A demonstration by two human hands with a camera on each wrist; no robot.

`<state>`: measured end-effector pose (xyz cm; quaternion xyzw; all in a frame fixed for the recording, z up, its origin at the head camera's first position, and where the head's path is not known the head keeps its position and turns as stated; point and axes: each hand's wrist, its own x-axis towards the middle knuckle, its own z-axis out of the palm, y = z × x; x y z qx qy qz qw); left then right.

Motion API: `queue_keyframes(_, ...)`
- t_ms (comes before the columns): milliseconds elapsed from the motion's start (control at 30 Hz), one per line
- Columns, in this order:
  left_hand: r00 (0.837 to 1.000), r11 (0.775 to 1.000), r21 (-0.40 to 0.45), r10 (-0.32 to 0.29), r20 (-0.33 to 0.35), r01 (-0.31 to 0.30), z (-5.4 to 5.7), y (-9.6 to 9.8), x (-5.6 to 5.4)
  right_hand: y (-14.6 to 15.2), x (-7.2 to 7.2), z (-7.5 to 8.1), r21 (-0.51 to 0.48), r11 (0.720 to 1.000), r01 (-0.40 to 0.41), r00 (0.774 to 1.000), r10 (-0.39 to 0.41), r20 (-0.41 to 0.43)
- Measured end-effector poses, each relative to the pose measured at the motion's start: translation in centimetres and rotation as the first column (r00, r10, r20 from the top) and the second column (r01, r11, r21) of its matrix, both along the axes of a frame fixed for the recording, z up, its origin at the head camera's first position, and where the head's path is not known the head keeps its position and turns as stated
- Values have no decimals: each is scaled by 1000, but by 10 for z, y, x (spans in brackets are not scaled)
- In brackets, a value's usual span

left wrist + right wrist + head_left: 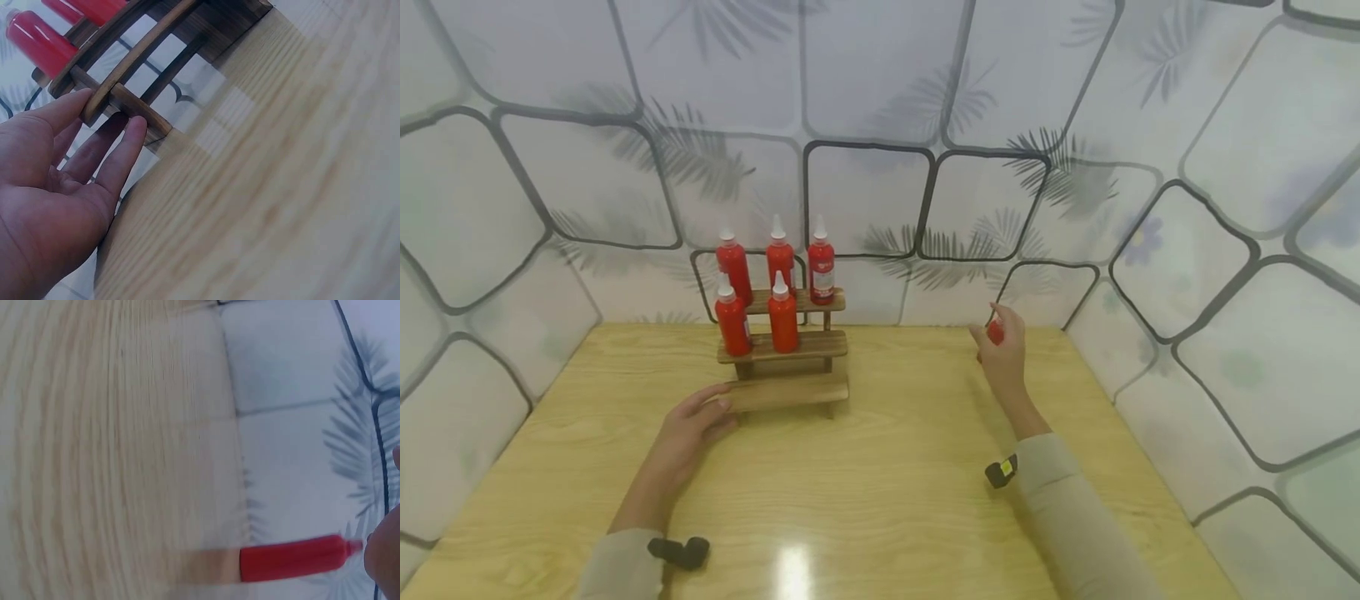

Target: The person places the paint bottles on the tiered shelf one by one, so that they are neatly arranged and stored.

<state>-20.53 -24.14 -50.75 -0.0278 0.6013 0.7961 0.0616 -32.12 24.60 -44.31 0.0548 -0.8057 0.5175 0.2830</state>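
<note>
A wooden stepped rack stands on the table, with several red squeeze bottles with white nozzle tips upright on its upper two tiers. My left hand grips the left end of the lowest tier. In the left wrist view, the thumb touches the board while other fingers reach below it. Over by the wall, my right hand holds a red bottle near its top, mostly hidden behind the hand in the head view. That bottle is upright, its base at or close to the tabletop; exact contact is unclear.
Patterned wall panels border the wooden table at the back and both sides. A wide stretch of tabletop lies between the rack and my right hand. Small dark cameras sit on both wrists.
</note>
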Motion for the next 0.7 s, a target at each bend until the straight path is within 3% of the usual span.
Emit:
queue_keyframes(267, 1000, 1000, -15, -6, 17, 6, 0, 0, 0, 27, -13, -16, -142, 987, 80, 996, -72, 56)
queue_keyframes(467, 1000, 1000, -13, -5, 24, 5, 1, -1, 0, 34, -24, -29, -154, 983, 98, 990, -81, 115)
queue_keyframes(700, 1000, 1000, -6, -3, 18, 3, 1, -1, 0, 31, -26, -30, -177, 980, 95, 988, -71, 138)
